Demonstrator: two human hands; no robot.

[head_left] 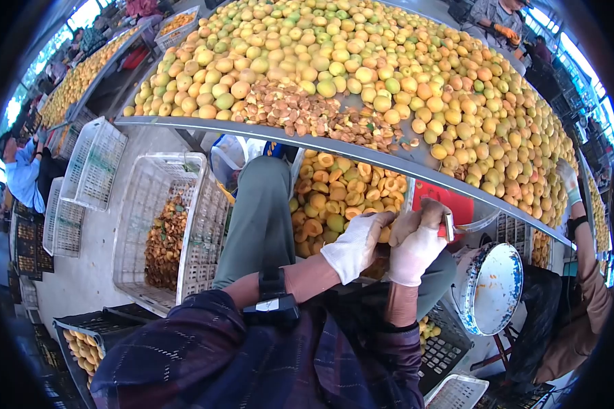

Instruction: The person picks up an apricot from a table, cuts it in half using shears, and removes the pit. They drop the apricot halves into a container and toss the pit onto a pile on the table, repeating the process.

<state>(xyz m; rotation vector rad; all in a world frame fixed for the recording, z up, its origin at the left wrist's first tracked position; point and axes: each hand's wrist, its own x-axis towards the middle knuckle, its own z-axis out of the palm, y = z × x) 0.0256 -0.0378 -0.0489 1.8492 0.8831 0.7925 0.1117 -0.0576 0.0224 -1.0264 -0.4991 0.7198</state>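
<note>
My left hand (359,245), in a white glove with stained fingertips, is closed above the edge of a crate of halved apricots (318,204); what its fingers hold is hidden. Close beside it, my right hand (416,247), also gloved, is wrapped around a small tool with a pale metal end (449,226) that sticks out past the thumb side. The fingertips of both hands nearly meet. Behind the right hand is a red container (450,201) under the table edge. Whole apricots (307,41) cover the table, with a heap of apricot pits (293,109) near its front edge.
The metal table rim (307,140) runs across in front of my knees. A white crate (191,232) with brown scraps stands at left. A paint-flecked bucket (494,290) is at right. A co-worker's gloved hand (567,180) reaches over the table's right end; other people sit farther off.
</note>
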